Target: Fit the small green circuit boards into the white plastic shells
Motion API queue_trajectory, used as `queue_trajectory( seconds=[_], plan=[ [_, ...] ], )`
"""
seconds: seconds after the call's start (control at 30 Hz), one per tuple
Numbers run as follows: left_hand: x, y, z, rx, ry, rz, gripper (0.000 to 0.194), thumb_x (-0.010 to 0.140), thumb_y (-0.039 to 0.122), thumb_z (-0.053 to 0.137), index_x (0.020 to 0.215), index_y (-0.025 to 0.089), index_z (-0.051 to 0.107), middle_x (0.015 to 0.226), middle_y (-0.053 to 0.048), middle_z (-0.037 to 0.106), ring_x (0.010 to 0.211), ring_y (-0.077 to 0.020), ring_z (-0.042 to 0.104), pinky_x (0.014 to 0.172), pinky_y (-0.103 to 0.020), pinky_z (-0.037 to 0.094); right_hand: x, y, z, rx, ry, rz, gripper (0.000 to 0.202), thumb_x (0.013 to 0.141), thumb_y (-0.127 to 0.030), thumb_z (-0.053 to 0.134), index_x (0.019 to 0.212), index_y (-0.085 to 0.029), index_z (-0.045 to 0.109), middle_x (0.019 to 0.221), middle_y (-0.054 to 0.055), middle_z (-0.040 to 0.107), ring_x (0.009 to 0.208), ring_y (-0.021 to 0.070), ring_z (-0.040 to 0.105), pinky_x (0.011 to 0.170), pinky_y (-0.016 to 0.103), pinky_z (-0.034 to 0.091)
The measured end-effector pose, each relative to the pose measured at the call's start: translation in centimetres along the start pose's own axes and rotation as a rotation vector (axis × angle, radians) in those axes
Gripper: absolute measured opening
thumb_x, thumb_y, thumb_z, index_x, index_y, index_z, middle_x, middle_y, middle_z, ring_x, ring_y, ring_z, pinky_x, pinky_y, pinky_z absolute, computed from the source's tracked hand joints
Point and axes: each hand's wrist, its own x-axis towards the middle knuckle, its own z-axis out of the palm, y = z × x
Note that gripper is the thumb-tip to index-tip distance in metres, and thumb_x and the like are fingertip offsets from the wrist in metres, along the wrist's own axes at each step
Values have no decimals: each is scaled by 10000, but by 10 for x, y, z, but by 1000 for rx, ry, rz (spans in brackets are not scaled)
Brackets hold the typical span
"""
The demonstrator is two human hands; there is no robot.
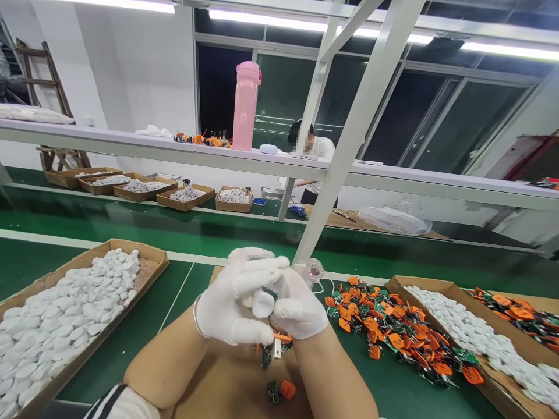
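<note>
Both my hands wear white gloves and meet in front of me, over a brown cardboard sheet. My left hand is closed around a small white rounded piece, its fingers curled over the top. Against that piece shows the edge of a small green circuit board. My right hand has its fingers bent and pinches at the board from the right; its exact grip is partly hidden. Just below the hands lie orange parts with circuit boards. Nearer to me is one more orange piece with a board beside it.
A cardboard tray of white pieces stands left; another tray stands right. Between it and my hands spreads a pile of orange parts with boards. A slanted white post rises ahead. A pink bottle stands on the shelf. One person works beyond.
</note>
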Motion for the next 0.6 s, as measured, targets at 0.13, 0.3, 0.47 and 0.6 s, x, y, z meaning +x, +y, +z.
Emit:
queue_trajectory(
  seconds=[0.13, 0.3, 0.47, 0.6],
  plan=[
    [0, -2, -1, -55, 22, 72, 525, 927, 478, 568, 1404, 281, 468, 1190, -81, 700, 1023, -228, 686, 969, -433, 470, 0, -5, 4, -91, 19, -52, 322, 607, -445, 844, 639, -164, 688, 570, 17, 591, 606, 176, 563, 614, 318, 483],
    [6, -4, -1, -82, 36, 99, 455, 919, 362, 611, 1352, 244, 536, 1143, -98, 721, 962, -223, 701, 935, -444, 490, -5, -10, 10, -140, 88, -111, 311, 644, -436, 837, 679, -165, 688, 632, 33, 626, 644, 192, 586, 622, 332, 489],
    [3, 1, 8, -4, 243, -31, 394, 902, 364, 635, 1284, 276, 604, 1212, -96, 688, 1045, -252, 663, 919, -474, 498, -16, -7, 9, -388, 381, -274, 335, 678, -353, 842, 953, -201, 724, 831, 61, 697, 863, 235, 644, 803, 398, 530],
    [-4, 4, 15, -63, 323, -73, 378, 879, 237, 676, 1253, 275, 640, 1185, -81, 703, 1029, -240, 636, 865, -439, 511, -22, -1, 11, -489, 487, -388, 324, 691, -269, 835, 994, -237, 725, 980, 74, 720, 906, 230, 667, 853, 406, 548]
  ],
)
